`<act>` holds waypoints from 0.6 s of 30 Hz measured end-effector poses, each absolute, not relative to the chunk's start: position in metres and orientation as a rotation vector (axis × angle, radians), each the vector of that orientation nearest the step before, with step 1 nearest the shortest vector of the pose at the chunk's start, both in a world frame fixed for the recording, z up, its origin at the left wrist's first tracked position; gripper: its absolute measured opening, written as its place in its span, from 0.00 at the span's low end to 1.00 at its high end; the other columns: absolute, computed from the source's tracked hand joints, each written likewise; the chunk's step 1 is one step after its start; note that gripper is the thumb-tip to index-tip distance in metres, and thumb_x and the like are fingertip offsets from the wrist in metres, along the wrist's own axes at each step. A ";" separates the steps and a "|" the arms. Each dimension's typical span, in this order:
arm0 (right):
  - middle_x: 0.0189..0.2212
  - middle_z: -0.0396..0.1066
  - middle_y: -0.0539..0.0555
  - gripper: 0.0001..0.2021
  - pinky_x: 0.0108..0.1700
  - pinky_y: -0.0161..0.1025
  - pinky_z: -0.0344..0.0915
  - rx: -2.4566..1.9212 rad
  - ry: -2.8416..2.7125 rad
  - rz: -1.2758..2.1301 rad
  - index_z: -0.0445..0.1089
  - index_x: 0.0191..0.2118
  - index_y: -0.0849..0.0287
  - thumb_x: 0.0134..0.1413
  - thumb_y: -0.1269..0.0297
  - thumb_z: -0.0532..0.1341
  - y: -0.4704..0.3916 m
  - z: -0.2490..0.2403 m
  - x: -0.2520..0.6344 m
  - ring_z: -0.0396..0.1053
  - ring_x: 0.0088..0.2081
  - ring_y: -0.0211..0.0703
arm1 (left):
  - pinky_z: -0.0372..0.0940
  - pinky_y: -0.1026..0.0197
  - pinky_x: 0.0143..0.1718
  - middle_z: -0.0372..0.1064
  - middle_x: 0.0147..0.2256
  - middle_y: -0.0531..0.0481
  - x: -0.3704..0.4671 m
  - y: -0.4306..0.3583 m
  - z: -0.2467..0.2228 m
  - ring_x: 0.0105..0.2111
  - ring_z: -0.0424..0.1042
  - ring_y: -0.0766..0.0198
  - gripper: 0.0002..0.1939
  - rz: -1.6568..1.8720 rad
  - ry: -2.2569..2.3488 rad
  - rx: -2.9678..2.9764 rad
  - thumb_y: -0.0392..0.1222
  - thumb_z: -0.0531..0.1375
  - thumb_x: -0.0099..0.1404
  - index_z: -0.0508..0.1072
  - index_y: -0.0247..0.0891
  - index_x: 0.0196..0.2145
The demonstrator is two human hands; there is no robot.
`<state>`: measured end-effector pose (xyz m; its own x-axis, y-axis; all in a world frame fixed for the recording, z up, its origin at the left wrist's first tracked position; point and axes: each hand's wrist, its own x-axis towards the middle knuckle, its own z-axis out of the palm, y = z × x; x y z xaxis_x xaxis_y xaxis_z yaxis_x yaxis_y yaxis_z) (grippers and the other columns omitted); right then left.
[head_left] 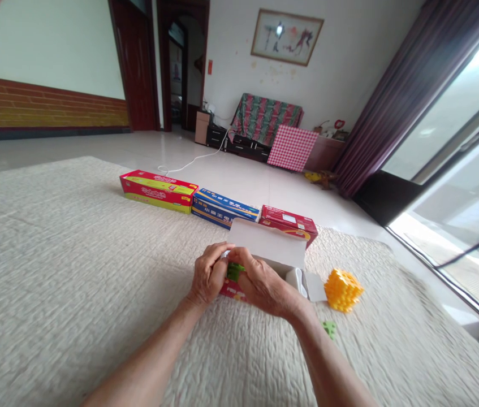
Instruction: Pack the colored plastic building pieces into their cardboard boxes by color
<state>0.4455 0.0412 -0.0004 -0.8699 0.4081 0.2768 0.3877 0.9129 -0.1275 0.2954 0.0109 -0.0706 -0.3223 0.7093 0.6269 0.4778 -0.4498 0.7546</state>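
A red cardboard box (233,290) with its white-lined lid (268,240) raised stands on the quilted cover in front of me. My left hand (208,273) is closed at the box's left end, fingers curled around a small white bit (225,254) that I cannot make out. Fingertips of my right hand (264,284) meet it there, also bent closed; what they grip is hidden. Green pieces (234,271) show in the box between the hands. Toward its right end lies a white rolled item (295,280), beside an open side flap (314,286).
Behind the open box, a red-and-yellow box (158,192), a blue box (224,208) and a dark red box (288,222) form a row. To the right are a yellow block of interlocking pieces (343,290) and a loose green piece (329,329) on the quilted cover (95,282).
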 end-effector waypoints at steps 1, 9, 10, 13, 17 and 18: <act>0.38 0.72 0.54 0.18 0.35 0.40 0.67 -0.639 -2.774 0.142 0.66 0.44 0.55 0.53 0.79 0.49 0.040 0.002 0.445 0.69 0.33 0.42 | 0.67 0.56 0.51 0.75 0.43 0.47 0.295 0.011 -0.071 0.46 0.72 0.58 0.17 1.873 1.526 1.724 0.36 0.49 0.61 0.75 0.38 0.41; 0.33 0.74 0.50 0.13 0.36 0.34 0.65 -0.907 -2.479 0.434 0.69 0.41 0.58 0.59 0.73 0.49 0.036 0.057 0.487 0.71 0.33 0.35 | 0.65 0.55 0.53 0.75 0.43 0.46 0.292 0.016 -0.079 0.49 0.71 0.57 0.16 1.873 1.501 1.742 0.42 0.50 0.64 0.76 0.38 0.39; 0.35 0.75 0.50 0.14 0.39 0.35 0.66 -0.919 -2.392 0.413 0.70 0.41 0.57 0.59 0.73 0.48 0.039 0.062 0.502 0.71 0.36 0.36 | 0.65 0.55 0.53 0.75 0.43 0.46 0.291 0.016 -0.080 0.49 0.71 0.57 0.16 1.862 1.499 1.733 0.42 0.50 0.63 0.76 0.37 0.39; 0.39 0.76 0.52 0.15 0.45 0.39 0.66 -1.038 -2.214 0.330 0.70 0.41 0.57 0.55 0.74 0.48 0.053 0.066 0.550 0.72 0.42 0.39 | 0.65 0.54 0.53 0.74 0.44 0.46 0.290 0.017 -0.081 0.49 0.71 0.56 0.16 1.854 1.499 1.710 0.42 0.51 0.63 0.76 0.37 0.39; 0.42 0.76 0.56 0.17 0.49 0.45 0.65 -1.335 -2.312 0.238 0.70 0.42 0.58 0.47 0.77 0.52 0.066 0.044 0.596 0.72 0.44 0.44 | 0.66 0.54 0.52 0.74 0.44 0.46 0.289 0.017 -0.084 0.50 0.71 0.55 0.15 1.860 1.503 1.721 0.42 0.51 0.63 0.77 0.37 0.38; 0.43 0.75 0.57 0.18 0.49 0.45 0.65 -1.380 -2.375 0.217 0.70 0.43 0.59 0.46 0.77 0.54 0.067 0.036 0.601 0.72 0.44 0.45 | 0.66 0.54 0.52 0.74 0.44 0.46 0.289 0.017 -0.084 0.50 0.71 0.55 0.15 1.865 1.506 1.725 0.42 0.51 0.63 0.77 0.37 0.38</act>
